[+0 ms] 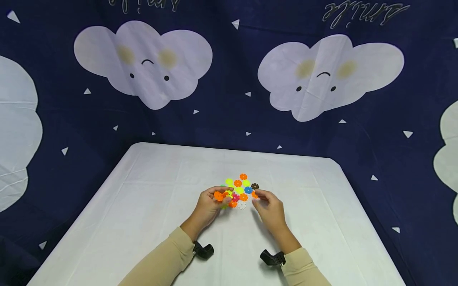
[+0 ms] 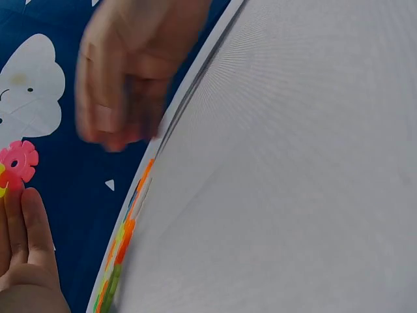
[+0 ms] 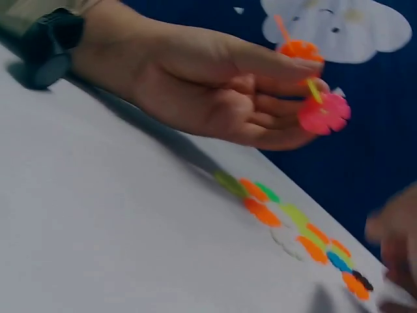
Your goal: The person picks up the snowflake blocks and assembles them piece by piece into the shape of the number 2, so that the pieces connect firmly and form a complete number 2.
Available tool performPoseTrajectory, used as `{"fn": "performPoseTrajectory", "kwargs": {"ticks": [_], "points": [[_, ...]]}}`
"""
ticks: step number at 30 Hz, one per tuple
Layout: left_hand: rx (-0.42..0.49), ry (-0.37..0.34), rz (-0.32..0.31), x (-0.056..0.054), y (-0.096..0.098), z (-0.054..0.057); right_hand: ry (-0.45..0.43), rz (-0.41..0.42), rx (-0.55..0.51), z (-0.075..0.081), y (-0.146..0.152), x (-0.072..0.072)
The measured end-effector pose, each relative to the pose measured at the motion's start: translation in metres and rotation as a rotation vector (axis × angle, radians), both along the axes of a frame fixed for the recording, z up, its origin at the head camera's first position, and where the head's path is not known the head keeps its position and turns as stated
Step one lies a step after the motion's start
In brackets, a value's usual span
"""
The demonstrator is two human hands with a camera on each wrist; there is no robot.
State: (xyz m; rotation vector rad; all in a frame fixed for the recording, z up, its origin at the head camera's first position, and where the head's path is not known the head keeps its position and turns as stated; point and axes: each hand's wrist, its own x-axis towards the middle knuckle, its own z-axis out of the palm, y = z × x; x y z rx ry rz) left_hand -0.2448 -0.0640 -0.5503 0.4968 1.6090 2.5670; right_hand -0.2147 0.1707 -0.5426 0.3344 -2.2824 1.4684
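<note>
My left hand (image 1: pixel 208 204) is raised above the table, pinching a small joined piece of plastic snowflake discs between thumb and fingers. In the right wrist view this piece shows an orange disc (image 3: pixel 301 52), a yellow disc seen edge-on (image 3: pixel 315 91) and a pink disc (image 3: pixel 324 115). My right hand (image 1: pixel 270 209) hovers at the right of the loose discs, nearest an orange disc (image 3: pixel 356 285) that lies on the table. Its fingers point down, thumb apart from the index finger, with nothing seen between them; the hand is blurred in both wrist views.
Several loose discs lie clustered on the white table (image 1: pixel 143 222), among them a blue disc (image 1: pixel 248 190), a dark brown disc (image 1: pixel 255 186) and a white disc (image 1: pixel 241 205). Behind the table hangs a dark blue cloth (image 1: pixel 229 79) with clouds. Black straps with cameras sit on both wrists.
</note>
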Motion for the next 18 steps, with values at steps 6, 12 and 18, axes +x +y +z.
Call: {"fn": "performPoseTrajectory", "kwargs": {"ticks": [6,12,18], "points": [[0.023,-0.019,-0.024,0.0,0.0,0.0,-0.13,-0.177,0.232,-0.007,0.012,-0.011],[0.002,-0.02,-0.031,0.0,0.001,0.001,-0.039,-0.151,0.312,-0.016,0.01,-0.026],[-0.026,-0.003,-0.043,-0.001,0.0,-0.001,-0.039,-0.126,0.303,-0.019,0.008,-0.034]]}}
